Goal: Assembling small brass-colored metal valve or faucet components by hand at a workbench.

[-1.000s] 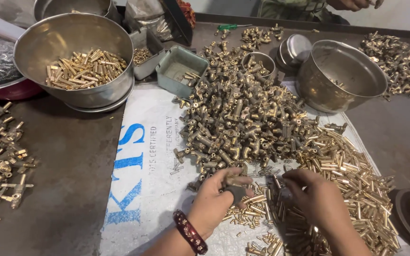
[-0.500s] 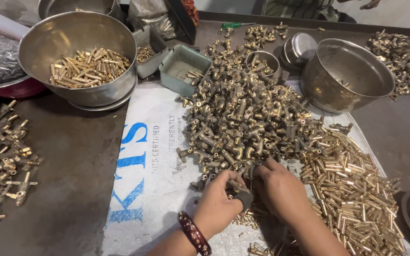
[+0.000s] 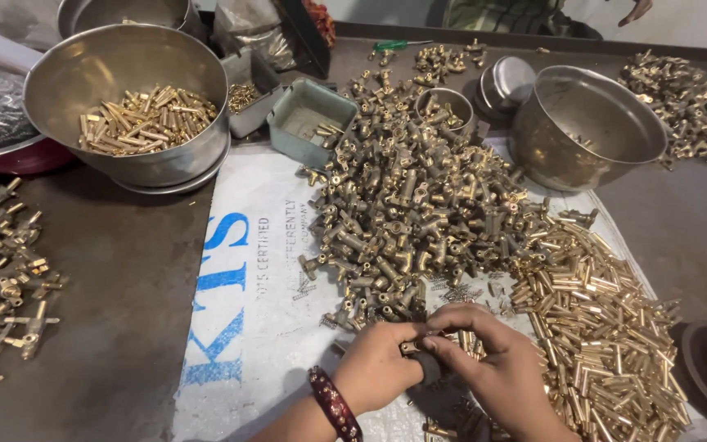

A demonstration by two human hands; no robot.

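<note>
Both hands, left hand (image 3: 378, 372) and right hand (image 3: 493, 372), pinch one small brass fitting (image 3: 411, 348) together. A large heap of fittings (image 3: 407, 205) remains beside a pile of brass tubes (image 3: 599, 319).

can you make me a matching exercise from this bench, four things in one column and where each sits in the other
Things:
1. big steel bowl with brass tubes
2. near-empty steel bowl
3. small green tray
4. bangle

Places:
A. on the left wrist
B. far left of the bench
C. far right, beside the white sack
D. between the two bowls, at the pile's edge

Pairs: 1-B, 2-C, 3-D, 4-A
</note>
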